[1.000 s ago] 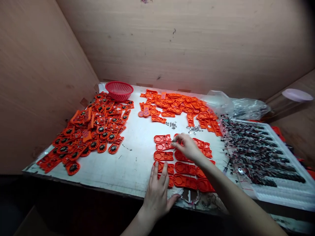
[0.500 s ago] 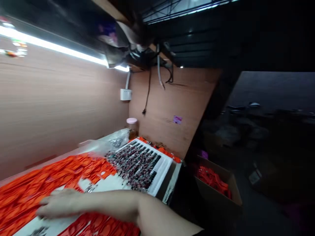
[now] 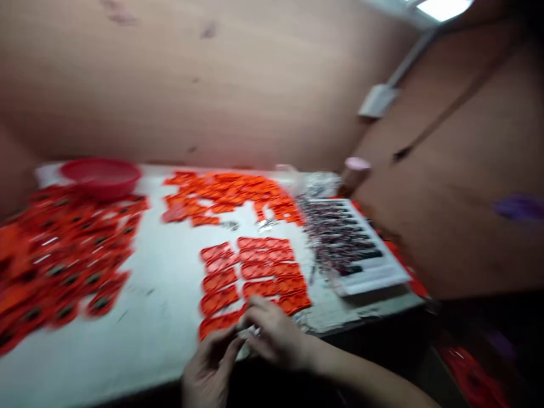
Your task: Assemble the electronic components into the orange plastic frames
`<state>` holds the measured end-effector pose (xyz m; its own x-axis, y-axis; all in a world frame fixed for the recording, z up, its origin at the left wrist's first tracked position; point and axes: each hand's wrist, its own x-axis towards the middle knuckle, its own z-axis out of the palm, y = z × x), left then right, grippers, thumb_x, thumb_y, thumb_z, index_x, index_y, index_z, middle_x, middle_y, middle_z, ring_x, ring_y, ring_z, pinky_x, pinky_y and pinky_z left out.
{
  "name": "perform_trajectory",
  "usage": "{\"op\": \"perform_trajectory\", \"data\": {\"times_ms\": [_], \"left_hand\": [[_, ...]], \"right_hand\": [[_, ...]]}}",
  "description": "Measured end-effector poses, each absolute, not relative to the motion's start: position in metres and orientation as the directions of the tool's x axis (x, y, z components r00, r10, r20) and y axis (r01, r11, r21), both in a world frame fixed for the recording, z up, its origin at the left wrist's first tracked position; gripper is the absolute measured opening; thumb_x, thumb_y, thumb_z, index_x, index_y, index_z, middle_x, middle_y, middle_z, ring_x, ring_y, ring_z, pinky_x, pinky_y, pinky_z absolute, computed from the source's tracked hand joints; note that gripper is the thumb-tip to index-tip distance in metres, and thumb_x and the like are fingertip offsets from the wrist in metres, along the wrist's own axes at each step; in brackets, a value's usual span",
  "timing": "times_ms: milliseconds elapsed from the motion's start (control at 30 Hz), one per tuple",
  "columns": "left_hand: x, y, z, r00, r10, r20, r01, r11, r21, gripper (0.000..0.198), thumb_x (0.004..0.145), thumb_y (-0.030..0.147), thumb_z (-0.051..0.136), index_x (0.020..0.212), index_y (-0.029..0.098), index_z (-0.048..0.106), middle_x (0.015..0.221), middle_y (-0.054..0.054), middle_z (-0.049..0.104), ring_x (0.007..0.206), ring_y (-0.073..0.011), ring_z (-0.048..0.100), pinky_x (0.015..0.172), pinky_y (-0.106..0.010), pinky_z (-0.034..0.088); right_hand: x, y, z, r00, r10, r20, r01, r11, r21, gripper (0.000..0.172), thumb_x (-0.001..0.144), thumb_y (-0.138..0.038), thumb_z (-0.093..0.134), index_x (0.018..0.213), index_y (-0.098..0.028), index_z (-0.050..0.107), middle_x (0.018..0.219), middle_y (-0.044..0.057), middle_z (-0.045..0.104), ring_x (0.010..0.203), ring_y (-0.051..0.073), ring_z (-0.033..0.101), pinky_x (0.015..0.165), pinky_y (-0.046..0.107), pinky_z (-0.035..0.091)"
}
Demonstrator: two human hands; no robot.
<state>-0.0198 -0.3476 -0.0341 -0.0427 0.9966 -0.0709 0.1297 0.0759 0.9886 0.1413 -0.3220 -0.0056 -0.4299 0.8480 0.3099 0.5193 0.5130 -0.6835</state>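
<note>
The picture is smeared by motion. My two hands meet at the table's front edge, just below rows of flat orange plastic parts (image 3: 250,272). My right hand (image 3: 278,337) is curled, with its fingertips pinched on a small pale piece that I cannot make out. The fingers of my left hand (image 3: 208,365) reach up to the same spot; blur hides whether they grip. A loose heap of orange parts (image 3: 229,192) lies further back.
Orange parts with black centres (image 3: 63,249) cover the left of the white table (image 3: 165,294), behind them a red basket (image 3: 100,175). A white tray of dark small components (image 3: 348,243), a pink-lidded jar (image 3: 355,170) and small metal bits (image 3: 266,225) lie right. Wooden walls close in.
The view swung right towards the dark room and back to the table. My right hand left the upper rows, and both hands now meet at the front edge.
</note>
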Motion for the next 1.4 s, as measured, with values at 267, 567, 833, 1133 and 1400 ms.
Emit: {"op": "perform_trajectory", "data": {"times_ms": [267,567,833,1133,1400], "left_hand": [[-0.038,-0.382,-0.052,0.004,0.954,0.298,0.513,-0.258,0.819,0.036,0.082,0.034,0.064,0.115,0.019,0.061,0.12,-0.012,0.063,0.117,-0.0289,0.055,0.098,-0.047,0.046],[-0.048,-0.369,-0.075,0.304,0.897,0.322,0.783,-0.428,0.452,0.056,0.083,0.04,0.059,0.134,0.018,0.048,0.143,-0.014,0.042,0.139,-0.033,0.026,0.11,-0.055,0.03],[-0.049,-0.37,-0.077,0.307,0.892,0.333,0.784,-0.435,0.443,0.056,0.084,0.039,0.059,0.135,0.019,0.048,0.144,-0.013,0.041,0.139,-0.0328,0.026,0.108,-0.053,0.034],[-0.05,-0.369,-0.078,0.312,0.905,0.289,0.776,-0.419,0.471,0.057,0.082,0.038,0.061,0.134,0.018,0.048,0.144,-0.015,0.04,0.138,-0.034,0.027,0.107,-0.054,0.036],[-0.051,-0.369,-0.079,0.334,0.893,0.302,0.781,-0.442,0.441,0.058,0.082,0.039,0.061,0.134,0.019,0.048,0.144,-0.014,0.039,0.138,-0.0355,0.026,0.105,-0.054,0.038]], "right_hand": [[0.121,-0.334,-0.048,-0.357,0.89,0.283,0.47,0.433,-0.769,0.013,0.094,-0.016,0.04,0.094,-0.018,0.053,0.088,0.007,0.05,0.082,0.019,0.051,0.072,0.03,0.046],[0.109,-0.292,-0.062,-0.606,0.754,0.254,0.719,0.656,-0.23,0.022,0.093,-0.016,0.036,0.085,-0.016,0.056,0.087,0.011,0.053,0.082,0.025,0.045,0.073,0.038,0.042],[0.112,-0.289,-0.058,-0.606,0.751,0.263,0.703,0.66,-0.264,0.025,0.095,-0.017,0.035,0.084,-0.014,0.058,0.085,0.01,0.053,0.079,0.023,0.045,0.072,0.035,0.041],[0.105,-0.3,-0.069,-0.606,0.738,0.297,0.691,0.673,-0.264,0.028,0.093,-0.014,0.034,0.085,-0.014,0.061,0.084,0.012,0.055,0.077,0.025,0.045,0.069,0.037,0.041],[0.119,-0.294,-0.052,-0.528,0.824,0.207,0.597,0.533,-0.6,0.012,0.094,-0.019,0.044,0.095,-0.018,0.056,0.092,0.008,0.053,0.085,0.02,0.05,0.074,0.033,0.047]]}}
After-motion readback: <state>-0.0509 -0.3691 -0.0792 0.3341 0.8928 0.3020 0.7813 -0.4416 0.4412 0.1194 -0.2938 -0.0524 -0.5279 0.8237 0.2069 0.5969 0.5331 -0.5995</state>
